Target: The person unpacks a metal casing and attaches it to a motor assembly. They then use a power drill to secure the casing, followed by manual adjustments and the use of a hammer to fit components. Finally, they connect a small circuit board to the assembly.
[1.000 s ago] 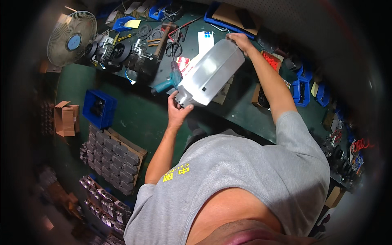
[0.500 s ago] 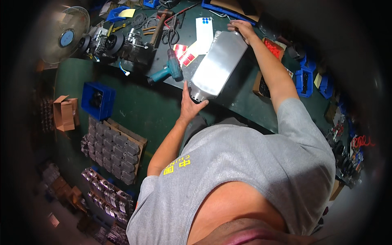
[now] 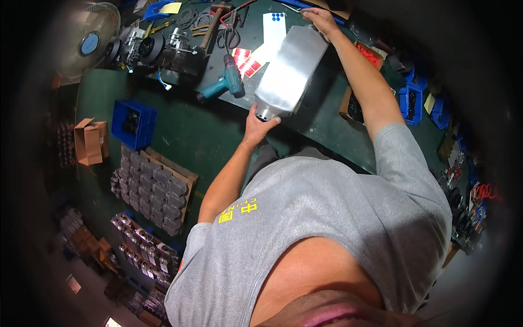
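Observation:
A silver metal housing (image 3: 289, 71), long and boxy with tapered ends, lies slanted between my hands over the green workbench. My left hand (image 3: 258, 126) grips its near neck, thumb on one side and fingers on the other. At the far end, my right hand (image 3: 322, 23) is wrapped around the other neck, which it mostly hides. To the left of the housing, a teal power drill (image 3: 224, 83) rests on the bench. Beside it are red-and-white label sheets (image 3: 249, 64) and a white sheet with blue round stickers (image 3: 274, 30).
Motor-like assemblies (image 3: 171, 52) and a fan (image 3: 90, 41) stand at the far left. A hammer (image 3: 211, 30) lies near scissors (image 3: 229, 38). Blue bins (image 3: 409, 103) and a box of red parts (image 3: 369, 54) line the right. Grey castings (image 3: 155, 188) are stacked at lower left.
The housing has shifted slightly away from me and appears raised, both hands moving with it. My left fingers, earlier stretched along its side, now curl around the neck. The whole view has shifted slightly.

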Available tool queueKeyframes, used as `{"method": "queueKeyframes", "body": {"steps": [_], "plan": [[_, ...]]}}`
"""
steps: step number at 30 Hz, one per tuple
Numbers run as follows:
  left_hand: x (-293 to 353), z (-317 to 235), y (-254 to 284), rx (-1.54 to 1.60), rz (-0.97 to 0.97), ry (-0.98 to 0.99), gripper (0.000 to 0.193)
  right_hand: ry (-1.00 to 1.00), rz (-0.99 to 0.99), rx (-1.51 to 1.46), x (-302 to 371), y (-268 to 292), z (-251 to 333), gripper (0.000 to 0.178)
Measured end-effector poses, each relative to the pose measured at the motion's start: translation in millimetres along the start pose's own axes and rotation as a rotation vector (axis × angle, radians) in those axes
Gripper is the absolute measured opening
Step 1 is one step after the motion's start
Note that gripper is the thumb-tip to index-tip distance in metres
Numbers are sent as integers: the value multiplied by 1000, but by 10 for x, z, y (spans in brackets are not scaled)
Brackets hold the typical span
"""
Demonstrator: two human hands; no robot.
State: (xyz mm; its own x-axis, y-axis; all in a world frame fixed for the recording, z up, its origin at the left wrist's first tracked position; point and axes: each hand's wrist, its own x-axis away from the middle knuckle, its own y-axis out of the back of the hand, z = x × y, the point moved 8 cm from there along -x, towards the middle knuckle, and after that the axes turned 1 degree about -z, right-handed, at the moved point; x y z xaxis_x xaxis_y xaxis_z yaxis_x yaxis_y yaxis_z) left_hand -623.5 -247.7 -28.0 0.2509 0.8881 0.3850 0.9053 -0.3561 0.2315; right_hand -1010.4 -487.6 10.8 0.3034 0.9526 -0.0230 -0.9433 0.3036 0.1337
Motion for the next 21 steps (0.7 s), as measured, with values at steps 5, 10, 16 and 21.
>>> {"method": "queueKeyframes", "body": {"steps": [5,10,16,21], "plan": [[-32,122,0,29,27,-6,119,154,-345,-42,431,235,293,28],[52,408,376,112,38,9,82,114,-323,-257,1484,191,458,19],[-155,194,1252,-661,-221,-473,63,-217,-158,-33,2924,-30,289,31],[-820,-29,1425,-988,-202,-517,80,-620,-38,-36,3772,-435,-217,28]]}}
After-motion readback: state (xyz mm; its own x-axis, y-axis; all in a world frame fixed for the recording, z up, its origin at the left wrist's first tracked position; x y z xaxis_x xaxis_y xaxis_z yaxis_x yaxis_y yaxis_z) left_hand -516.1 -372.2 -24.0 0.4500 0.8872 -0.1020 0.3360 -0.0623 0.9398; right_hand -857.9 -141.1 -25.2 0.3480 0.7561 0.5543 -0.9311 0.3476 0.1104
